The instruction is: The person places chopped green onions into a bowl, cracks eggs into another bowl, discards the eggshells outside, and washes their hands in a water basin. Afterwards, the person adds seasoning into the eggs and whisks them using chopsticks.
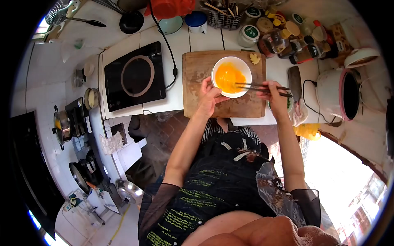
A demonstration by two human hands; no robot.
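A white bowl [249, 69] holds orange-yellow beaten egg [228, 76] over the wooden cutting board [197, 82]. My left hand [210, 97] grips the bowl's lower left rim, thumb at the edge. In my right hand [274, 96] is a pair of dark chopsticks [258, 87], closed in the fingers, with the tips in the egg. A piece of ginger [255, 59] lies at the board's upper right corner. Partly hidden behind my right hand is a bowl with something green [289, 102].
A black induction cooker [135, 76] sits left of the board, its cable running beside it. Jars and bottles [283, 39] crowd the back right. A cleaver [294, 82] and a cloth [301, 112] lie right of the board, near a rice cooker [331, 93].
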